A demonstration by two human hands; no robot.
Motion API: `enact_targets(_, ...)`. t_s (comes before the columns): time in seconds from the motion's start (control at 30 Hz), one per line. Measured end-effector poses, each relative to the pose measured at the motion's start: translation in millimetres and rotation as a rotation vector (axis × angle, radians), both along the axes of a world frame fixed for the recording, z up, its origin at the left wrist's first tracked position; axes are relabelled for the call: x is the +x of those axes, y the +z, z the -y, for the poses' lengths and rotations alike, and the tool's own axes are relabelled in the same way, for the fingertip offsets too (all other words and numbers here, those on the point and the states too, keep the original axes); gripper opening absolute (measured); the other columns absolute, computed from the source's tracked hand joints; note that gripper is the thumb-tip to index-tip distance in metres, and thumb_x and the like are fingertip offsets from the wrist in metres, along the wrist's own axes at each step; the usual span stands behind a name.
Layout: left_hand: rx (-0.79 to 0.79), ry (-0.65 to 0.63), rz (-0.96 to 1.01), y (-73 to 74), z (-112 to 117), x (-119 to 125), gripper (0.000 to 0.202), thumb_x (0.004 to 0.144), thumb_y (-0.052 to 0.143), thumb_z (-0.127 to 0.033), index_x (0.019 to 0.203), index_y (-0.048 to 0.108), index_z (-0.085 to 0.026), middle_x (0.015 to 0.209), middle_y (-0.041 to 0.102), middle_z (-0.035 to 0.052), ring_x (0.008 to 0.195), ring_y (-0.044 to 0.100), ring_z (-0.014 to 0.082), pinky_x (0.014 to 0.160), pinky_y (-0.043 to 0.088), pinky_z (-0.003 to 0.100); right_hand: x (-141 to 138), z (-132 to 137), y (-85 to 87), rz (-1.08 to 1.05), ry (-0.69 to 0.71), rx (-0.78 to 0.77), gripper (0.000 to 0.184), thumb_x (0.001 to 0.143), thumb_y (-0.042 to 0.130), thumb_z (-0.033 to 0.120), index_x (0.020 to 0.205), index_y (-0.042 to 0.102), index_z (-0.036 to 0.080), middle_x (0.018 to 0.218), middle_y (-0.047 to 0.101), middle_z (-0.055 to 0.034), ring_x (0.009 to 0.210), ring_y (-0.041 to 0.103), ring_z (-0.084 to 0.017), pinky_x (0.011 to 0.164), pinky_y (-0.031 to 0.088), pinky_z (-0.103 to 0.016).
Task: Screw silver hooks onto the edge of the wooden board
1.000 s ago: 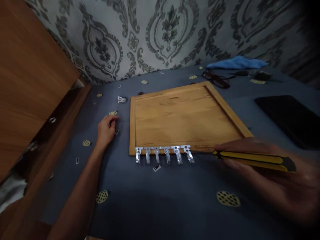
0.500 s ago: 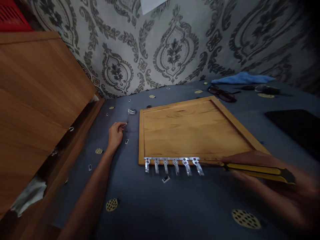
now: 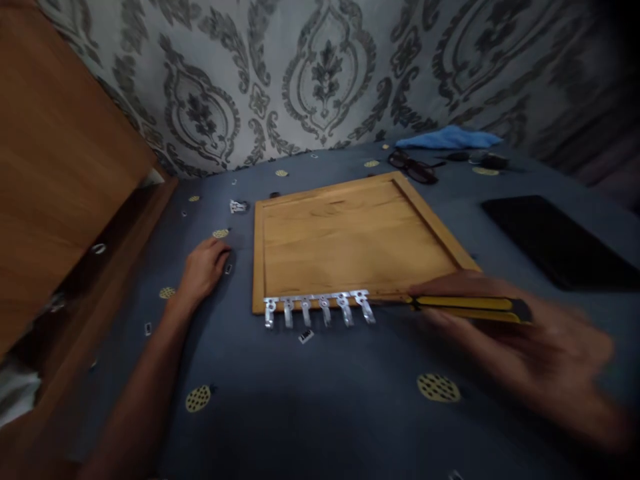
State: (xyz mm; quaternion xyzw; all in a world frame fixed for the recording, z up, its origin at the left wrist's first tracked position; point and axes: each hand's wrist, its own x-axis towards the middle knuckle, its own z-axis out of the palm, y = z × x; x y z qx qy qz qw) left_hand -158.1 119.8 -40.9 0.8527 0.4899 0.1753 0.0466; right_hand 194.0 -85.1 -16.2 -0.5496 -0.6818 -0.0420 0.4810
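My right hand (image 3: 505, 340) is closed around the yellow-and-black handle of a screwdriver (image 3: 465, 307), which lies almost level at the right end of the board's near edge. The wooden framed board (image 3: 340, 240) rests flat on the cloth. Along its near edge runs a silver strip of metal hooks (image 3: 316, 303), the hooks hanging over toward me. Left of the board, my left hand (image 3: 205, 267) rests low over the cloth with its fingers curled together; anything inside them is hidden. Beyond it lies a small bunch of loose metal hooks (image 3: 239, 206).
A wooden cabinet (image 3: 65, 153) stands at the left, with an open gap along its lower edge. Behind the board are glasses (image 3: 415, 167) and a blue cloth (image 3: 450, 138). A black flat tablet-like object (image 3: 555, 240) lies at the right. Patterned wallpaper (image 3: 325, 73) closes the back.
The view has shifted, so everything sits further left and higher. My left hand has drawn slightly nearer to me and its fingers are more curled. The screwdriver stays at the board's near edge.
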Motion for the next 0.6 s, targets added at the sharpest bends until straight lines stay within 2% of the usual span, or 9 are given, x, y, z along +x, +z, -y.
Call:
enact_targets(0.03, -0.009, -0.004, 0.003, 1.1, -1.5, 0.3, 0.023, 0.089, 0.047, -0.029, 0.087, 0.068, -0.022, 0.097, 0.068, 0.0098, 0.096, 0.064, 0.0279, 0.09, 0.05, 0.041, -0.6, -0.3, 1.1, 0.054, 0.057, 0.03, 0.013, 0.094, 0.067, 0.036, 0.086, 0.072, 0.026, 0.075, 0.078, 0.0007, 0.059, 0.074, -0.014, 0.058, 0.062, -0.019)
enact_targets(0.07, -0.019, -0.01, 0.007, 2.0, -3.4, 0.5, 0.021, 0.087, 0.048, -0.03, 0.084, 0.067, -0.022, 0.095, 0.068, 0.0093, 0.093, 0.064, 0.0282, 0.088, 0.05, 0.041, -0.9, -0.4, 1.5, 0.078, 0.096, 0.056, 0.004, 0.093, 0.068, 0.027, 0.091, 0.07, 0.025, 0.078, 0.078, 0.0002, 0.061, 0.074, -0.014, 0.059, 0.061, -0.019)
enact_targets(0.13, -0.033, -0.018, 0.015, 3.5, -7.6, 0.5, 0.019, 0.085, 0.049, -0.031, 0.08, 0.065, -0.024, 0.091, 0.067, 0.0084, 0.09, 0.064, 0.0285, 0.086, 0.049, 0.041, -0.6, -0.2, 1.1, 0.088, 0.129, 0.069, 0.011, 0.089, 0.072, 0.016, 0.096, 0.068, 0.024, 0.08, 0.077, -0.0005, 0.064, 0.074, -0.014, 0.06, 0.061, -0.02)
enact_targets(0.3, -0.017, -0.003, -0.073, 9.0, -8.4, 2.1, 0.017, 0.085, 0.048, -0.033, 0.077, 0.061, -0.025, 0.086, 0.064, 0.0068, 0.084, 0.063, 0.0282, 0.079, 0.047, 0.04, 0.9, 1.1, 0.9, 0.057, 0.18, 0.056, 0.022, 0.086, 0.073, 0.006, 0.102, 0.066, 0.021, 0.083, 0.077, -0.0019, 0.068, 0.073, -0.013, 0.063, 0.06, -0.021)
enact_targets(0.37, -0.012, 0.044, -0.137, 14.4, -2.3, 5.8, 0.016, 0.087, 0.047, -0.031, 0.08, 0.06, -0.024, 0.087, 0.063, 0.0056, 0.085, 0.062, 0.0274, 0.077, 0.045, 0.038, 0.9, 2.0, 0.9, 0.043, 0.189, 0.043, 0.021, 0.087, 0.073, 0.007, 0.102, 0.066, 0.021, 0.084, 0.076, -0.0017, 0.068, 0.073, -0.012, 0.064, 0.059, -0.02)
enact_targets(0.47, -0.034, 0.079, -0.186, 25.7, 11.2, 17.5, 0.02, 0.093, 0.045, -0.032, 0.09, 0.062, -0.022, 0.098, 0.064, 0.0057, 0.089, 0.061, 0.0263, 0.079, 0.044, 0.037, 0.3, 4.9, -0.3, -0.016, 0.176, -0.03, 0.011, 0.092, 0.071, 0.02, 0.102, 0.066, 0.022, 0.086, 0.076, -0.0017, 0.073, 0.074, -0.013, 0.066, 0.06, -0.023)
enact_targets(0.53, -0.068, 0.108, -0.073, 33.8, 21.2, 30.5, 0.019, 0.092, 0.048, -0.032, 0.091, 0.063, -0.019, 0.096, 0.066, 0.006, 0.081, 0.06, 0.0217, 0.08, 0.045, 0.036, -0.2, 7.2, -1.5, -0.047, 0.153, -0.083, 0.009, 0.094, 0.069, 0.024, 0.102, 0.066, 0.023, 0.087, 0.076, -0.0016, 0.075, 0.074, -0.014, 0.066, 0.06, -0.026)
enact_targets(0.6, -0.191, 0.055, 0.095, 41.0, 31.6, 48.2, 0.019, 0.091, 0.054, -0.034, 0.093, 0.065, -0.019, 0.096, 0.068, 0.0049, 0.08, 0.061, 0.0195, 0.079, 0.047, 0.034, -0.3, 8.8, -1.9, -0.056, 0.142, -0.108, 0.009, 0.095, 0.069, 0.024, 0.103, 0.066, 0.024, 0.088, 0.076, -0.0017, 0.075, 0.074, -0.014, 0.067, 0.061, -0.027)
